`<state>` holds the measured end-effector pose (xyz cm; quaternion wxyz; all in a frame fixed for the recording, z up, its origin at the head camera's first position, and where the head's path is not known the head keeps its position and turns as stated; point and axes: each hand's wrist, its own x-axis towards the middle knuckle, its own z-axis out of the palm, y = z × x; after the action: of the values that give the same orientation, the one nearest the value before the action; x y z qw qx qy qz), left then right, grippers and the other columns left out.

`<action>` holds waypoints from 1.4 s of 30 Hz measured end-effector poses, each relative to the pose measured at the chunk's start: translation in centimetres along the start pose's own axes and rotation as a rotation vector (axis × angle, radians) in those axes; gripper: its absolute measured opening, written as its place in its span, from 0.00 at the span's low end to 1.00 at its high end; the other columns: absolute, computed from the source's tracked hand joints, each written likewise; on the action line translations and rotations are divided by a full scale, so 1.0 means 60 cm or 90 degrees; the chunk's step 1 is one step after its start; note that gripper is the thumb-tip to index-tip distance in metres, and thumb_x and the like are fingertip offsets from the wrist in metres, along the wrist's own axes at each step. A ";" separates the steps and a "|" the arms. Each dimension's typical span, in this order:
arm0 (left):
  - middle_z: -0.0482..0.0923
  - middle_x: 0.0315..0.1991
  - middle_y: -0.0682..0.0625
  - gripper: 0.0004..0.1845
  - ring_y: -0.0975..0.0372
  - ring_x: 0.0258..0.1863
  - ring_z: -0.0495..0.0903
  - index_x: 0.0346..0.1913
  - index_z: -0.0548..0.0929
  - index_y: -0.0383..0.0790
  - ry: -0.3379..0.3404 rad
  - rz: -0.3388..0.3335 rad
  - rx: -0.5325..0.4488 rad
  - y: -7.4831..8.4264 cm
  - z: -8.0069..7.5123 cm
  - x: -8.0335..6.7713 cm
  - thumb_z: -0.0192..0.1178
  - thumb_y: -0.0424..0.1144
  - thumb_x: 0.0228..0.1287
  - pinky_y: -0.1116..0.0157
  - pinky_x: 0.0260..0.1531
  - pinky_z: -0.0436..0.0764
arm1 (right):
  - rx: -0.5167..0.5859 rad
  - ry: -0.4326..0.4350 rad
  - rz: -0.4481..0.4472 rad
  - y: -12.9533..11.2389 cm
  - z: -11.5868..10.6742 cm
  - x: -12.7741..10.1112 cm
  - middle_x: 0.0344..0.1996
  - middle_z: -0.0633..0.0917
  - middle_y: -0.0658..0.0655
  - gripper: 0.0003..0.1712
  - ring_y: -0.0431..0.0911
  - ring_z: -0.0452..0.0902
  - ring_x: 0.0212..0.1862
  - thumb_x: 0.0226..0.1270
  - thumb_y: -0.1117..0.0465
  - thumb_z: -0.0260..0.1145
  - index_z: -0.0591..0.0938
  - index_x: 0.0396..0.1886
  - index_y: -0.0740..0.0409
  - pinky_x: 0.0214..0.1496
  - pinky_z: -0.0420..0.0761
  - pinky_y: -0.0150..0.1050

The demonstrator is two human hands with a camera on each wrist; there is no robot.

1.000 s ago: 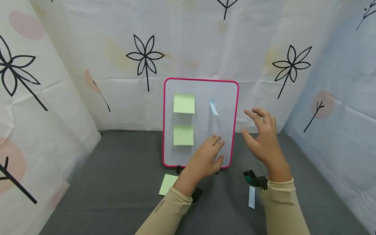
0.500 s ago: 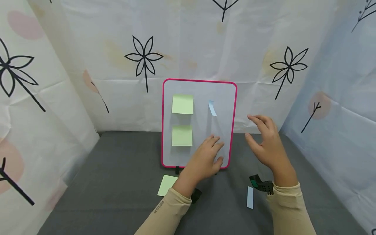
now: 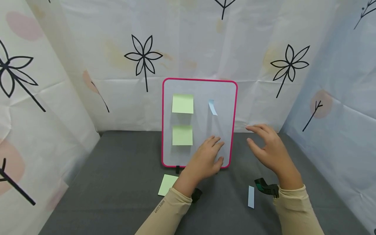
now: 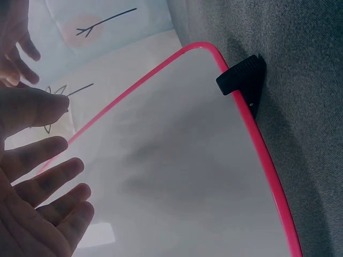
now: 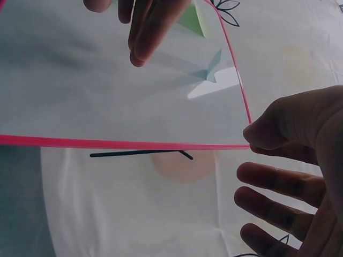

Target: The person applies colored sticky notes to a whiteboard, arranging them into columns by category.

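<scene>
A green note lies on the grey table at left; behind it a pink-framed whiteboard stands upright, bearing two green notes and a blue strip. The left hand presses flat against its lower right, fingers straight. The right hand hovers just beside the frame, fingers spread, holding nothing

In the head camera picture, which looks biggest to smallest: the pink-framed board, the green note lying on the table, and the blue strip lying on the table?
1. Pink-framed board, by far.
2. Green note on the table, partly hidden by the left sleeve.
3. Blue strip on the table, thin and narrow.
</scene>
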<state>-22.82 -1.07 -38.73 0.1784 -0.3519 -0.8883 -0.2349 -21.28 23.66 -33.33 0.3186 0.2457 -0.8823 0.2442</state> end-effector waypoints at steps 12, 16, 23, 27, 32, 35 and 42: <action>0.78 0.71 0.40 0.25 0.47 0.76 0.73 0.68 0.81 0.36 0.019 0.007 -0.009 -0.003 0.010 -0.003 0.67 0.39 0.71 0.54 0.77 0.70 | -0.040 -0.032 -0.016 0.011 0.003 -0.019 0.51 0.86 0.59 0.17 0.54 0.83 0.52 0.62 0.72 0.76 0.90 0.51 0.61 0.49 0.80 0.51; 0.78 0.72 0.40 0.25 0.48 0.76 0.73 0.68 0.81 0.36 0.015 0.007 -0.010 -0.002 0.012 -0.003 0.67 0.39 0.71 0.54 0.77 0.71 | -0.045 -0.044 -0.017 0.013 0.002 -0.027 0.51 0.86 0.59 0.17 0.54 0.84 0.52 0.61 0.72 0.76 0.90 0.50 0.61 0.48 0.81 0.53; 0.78 0.71 0.40 0.25 0.49 0.75 0.74 0.68 0.82 0.35 0.012 0.011 -0.011 -0.001 0.014 -0.001 0.67 0.39 0.71 0.54 0.77 0.72 | -0.053 -0.074 -0.015 0.026 0.001 -0.045 0.50 0.86 0.60 0.16 0.55 0.83 0.51 0.61 0.71 0.76 0.90 0.50 0.62 0.47 0.84 0.57; 0.79 0.70 0.40 0.24 0.49 0.75 0.75 0.67 0.82 0.35 0.008 0.019 -0.003 0.000 0.014 -0.001 0.67 0.39 0.71 0.55 0.76 0.72 | -0.050 -0.100 -0.011 0.033 0.002 -0.053 0.51 0.86 0.59 0.16 0.54 0.84 0.51 0.62 0.70 0.76 0.90 0.50 0.60 0.46 0.85 0.56; 0.80 0.70 0.40 0.23 0.49 0.75 0.75 0.67 0.83 0.36 -0.002 0.030 0.006 0.001 0.019 -0.002 0.67 0.38 0.71 0.56 0.77 0.71 | -0.027 -0.168 0.008 0.039 0.000 -0.061 0.50 0.86 0.55 0.14 0.51 0.85 0.48 0.65 0.68 0.76 0.89 0.50 0.58 0.44 0.87 0.49; 0.81 0.68 0.40 0.23 0.50 0.73 0.77 0.66 0.83 0.35 0.007 0.040 0.014 0.002 0.022 -0.003 0.67 0.38 0.71 0.56 0.76 0.73 | -0.014 -0.206 0.030 0.040 -0.002 -0.065 0.50 0.86 0.52 0.12 0.50 0.85 0.49 0.68 0.66 0.75 0.89 0.50 0.56 0.46 0.87 0.49; 0.83 0.65 0.42 0.23 0.53 0.68 0.80 0.65 0.84 0.35 0.003 0.056 0.026 0.007 0.029 -0.002 0.68 0.38 0.69 0.59 0.72 0.77 | 0.005 -0.245 0.052 0.043 -0.006 -0.073 0.50 0.87 0.51 0.13 0.50 0.85 0.50 0.69 0.65 0.75 0.89 0.51 0.54 0.47 0.86 0.49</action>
<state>-22.70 0.07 -40.11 0.1977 -0.3864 -0.8761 -0.2098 -19.69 27.07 -36.77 0.1327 0.2534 -0.9351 0.2091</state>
